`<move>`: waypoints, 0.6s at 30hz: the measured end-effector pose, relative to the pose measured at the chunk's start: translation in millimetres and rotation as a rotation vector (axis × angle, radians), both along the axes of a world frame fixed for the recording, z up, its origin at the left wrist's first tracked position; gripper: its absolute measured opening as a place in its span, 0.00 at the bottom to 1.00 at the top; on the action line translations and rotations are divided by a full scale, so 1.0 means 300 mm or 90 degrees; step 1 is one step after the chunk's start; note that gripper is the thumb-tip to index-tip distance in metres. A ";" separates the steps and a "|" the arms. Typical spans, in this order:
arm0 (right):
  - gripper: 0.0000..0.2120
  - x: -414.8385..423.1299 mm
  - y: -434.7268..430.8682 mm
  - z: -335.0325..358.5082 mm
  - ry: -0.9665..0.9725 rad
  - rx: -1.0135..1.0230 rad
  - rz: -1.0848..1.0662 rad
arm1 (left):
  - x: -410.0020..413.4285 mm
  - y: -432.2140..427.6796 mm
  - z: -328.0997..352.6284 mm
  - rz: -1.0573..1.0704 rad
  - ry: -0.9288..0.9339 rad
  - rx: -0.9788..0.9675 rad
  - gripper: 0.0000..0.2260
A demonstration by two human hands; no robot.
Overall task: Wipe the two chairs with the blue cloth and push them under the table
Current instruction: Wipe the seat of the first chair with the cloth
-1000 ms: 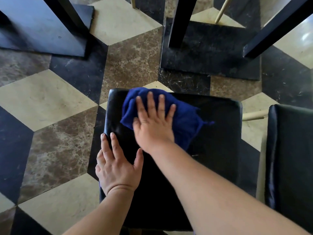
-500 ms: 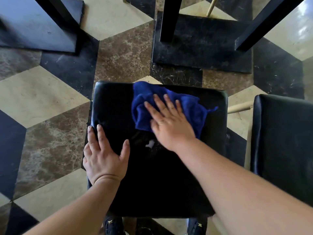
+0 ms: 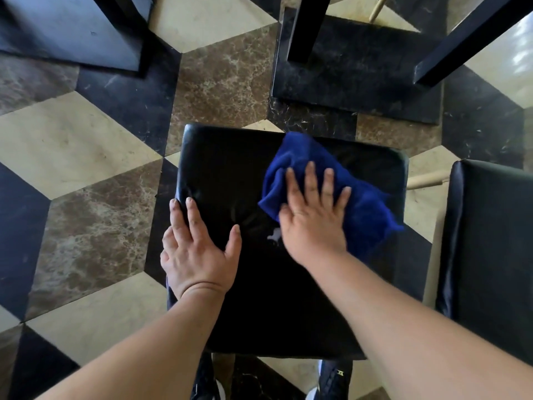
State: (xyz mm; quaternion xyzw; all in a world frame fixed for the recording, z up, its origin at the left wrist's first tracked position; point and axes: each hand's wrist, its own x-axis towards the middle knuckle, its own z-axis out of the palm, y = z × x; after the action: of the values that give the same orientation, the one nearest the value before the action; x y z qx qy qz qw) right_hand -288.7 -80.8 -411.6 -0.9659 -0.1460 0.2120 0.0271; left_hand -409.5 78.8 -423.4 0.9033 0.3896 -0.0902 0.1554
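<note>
A black padded chair seat [image 3: 230, 157] fills the middle of the view. On its right half lies the crumpled blue cloth [image 3: 366, 203], and my right hand [image 3: 314, 217] presses flat on it with fingers spread. My left hand [image 3: 196, 246] rests palm down on the seat's left edge, fingers over the rim. A small pale scuff [image 3: 273, 234] shows on the seat between my hands. The second black chair seat [image 3: 490, 241] stands to the right, partly cut off by the frame.
Two dark table legs [image 3: 305, 27] rise from a black floor plate [image 3: 360, 73] just beyond the chair. Another dark base [image 3: 72, 27] sits at the upper left. The floor has cream, brown and black marble tiles. My shoes [image 3: 331, 379] show under the seat.
My right hand has slid the blue cloth from the seat's left far part across to its right side. My left hand has stayed on the left edge.
</note>
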 end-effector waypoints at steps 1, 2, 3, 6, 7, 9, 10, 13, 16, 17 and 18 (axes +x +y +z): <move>0.35 -0.034 0.062 -0.001 0.008 0.018 0.035 | -0.001 0.000 -0.003 0.002 -0.003 -0.001 0.44; 0.35 -0.065 0.124 -0.003 0.016 0.039 0.068 | -0.002 -0.001 -0.007 0.002 -0.004 -0.001 0.43; 0.35 -0.094 0.181 -0.006 0.024 0.060 0.098 | -0.006 0.002 -0.012 -0.003 -0.003 0.000 0.42; 0.33 -0.144 0.287 -0.014 0.040 0.117 0.177 | -0.018 0.017 -0.036 -0.011 0.024 0.014 0.39; 0.32 -0.147 0.292 -0.017 0.041 0.129 0.198 | -0.019 0.019 -0.040 -0.010 0.032 0.016 0.40; 0.31 -0.135 0.264 -0.022 0.042 0.147 0.245 | -0.019 0.013 -0.037 -0.008 0.027 0.018 0.40; 0.31 -0.121 0.237 -0.024 0.045 0.162 0.268 | -0.015 0.008 -0.032 -0.005 0.016 0.016 0.40; 0.29 -0.061 0.130 -0.026 0.063 0.204 0.294 | -0.003 0.000 -0.015 0.001 -0.004 0.007 0.44; 0.31 0.009 -0.026 -0.029 0.028 0.164 0.294 | 0.003 -0.005 -0.007 0.001 0.003 0.013 0.44; 0.31 0.034 -0.085 -0.027 0.014 0.152 0.286 | 0.003 -0.008 -0.005 0.000 0.006 0.015 0.44; 0.31 0.061 -0.143 -0.025 0.001 0.140 0.276 | 0.004 -0.011 -0.003 -0.001 0.009 0.017 0.44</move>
State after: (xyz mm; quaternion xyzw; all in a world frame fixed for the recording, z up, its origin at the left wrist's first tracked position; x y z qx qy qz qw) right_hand -270.2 -123.9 -419.0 -0.9031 -0.3721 0.1965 0.0858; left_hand -408.4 75.6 -424.1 0.9049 0.3913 -0.0915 0.1403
